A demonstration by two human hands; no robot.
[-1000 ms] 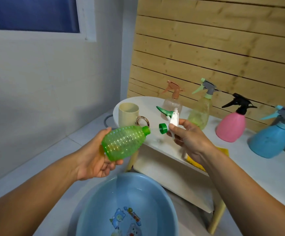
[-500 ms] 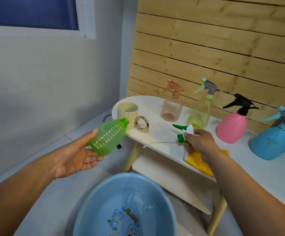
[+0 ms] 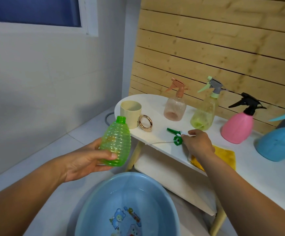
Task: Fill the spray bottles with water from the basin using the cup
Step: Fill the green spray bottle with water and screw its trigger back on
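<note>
**Green bottle uncapped in left hand, spray head set on table**

Green ribbed translucent plastic bottle [image 3: 116,143] sits upright in the left hand [image 3: 85,161], thumb and fingers curled round its lower body, neck open, left of the white oval table [image 3: 157,106] and above the basin. Right hand [image 3: 198,144] fingertips pinch the green-and-white trigger spray head [image 3: 176,136], which lies on the table's front edge, thin dip tube trailing left. Yellow cloth [image 3: 223,155] lies under the right wrist. Cream plastic cup [image 3: 131,114] with gold ring handle stands at the table's left end. Along the table's back: peach [image 3: 175,106], yellow-green [image 3: 203,113], pink [image 3: 238,126], blue spray bottles [image 3: 277,143]. Light blue round plastic basin [image 3: 94,210] sits on the floor below the table.
</note>
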